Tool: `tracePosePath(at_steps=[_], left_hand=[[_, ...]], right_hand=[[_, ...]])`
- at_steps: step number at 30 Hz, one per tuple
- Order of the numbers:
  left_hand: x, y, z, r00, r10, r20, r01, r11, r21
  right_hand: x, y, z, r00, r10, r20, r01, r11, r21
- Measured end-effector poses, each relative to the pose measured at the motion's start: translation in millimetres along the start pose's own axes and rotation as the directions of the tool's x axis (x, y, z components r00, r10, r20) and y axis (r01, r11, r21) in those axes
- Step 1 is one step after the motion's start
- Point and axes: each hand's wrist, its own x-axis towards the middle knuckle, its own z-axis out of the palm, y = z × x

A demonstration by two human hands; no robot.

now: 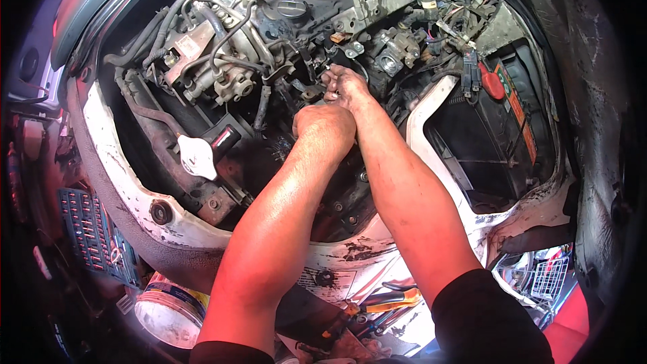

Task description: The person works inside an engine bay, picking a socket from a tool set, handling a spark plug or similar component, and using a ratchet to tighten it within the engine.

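Both my hands reach into an open engine bay, close together in front of the engine (269, 30). My left hand (325, 123) is closed in a fist with its back toward me, and whatever its fingers hold is hidden. Just beyond it and slightly right, my right hand (348, 87) has its fingers curled in beside hoses and brackets. A small shiny bit shows between the two hands, too little to name. Right of my fingers sits a metal engine part with a round opening (389, 63). A black filler cap (292, 8) is on top of the engine.
A battery (482, 128) with a red terminal cover (490, 82) stands right. A white flat piece (197, 157) sits left. The painted frame (128, 155) rims the bay. Outside are a socket set (94, 232), a white bucket (165, 320), orange-handled pliers (391, 301) and a wire basket (549, 276).
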Motion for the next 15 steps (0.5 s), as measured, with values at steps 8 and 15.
tracePosePath(at_steps=[8,15], left_hand=[[-11.5,0.6,-9.4,0.998,0.057,-0.022,-0.056,0.997,0.045],[-13.5,-1.4,-9.8,0.994,0.111,-0.018,-0.11,0.991,0.074]], right_hand=[[-0.2,-3.9,2.3,0.999,0.008,0.042,-0.005,0.997,-0.08],[-4.7,0.5,4.8,1.0,-0.019,0.015,0.021,0.994,-0.108]])
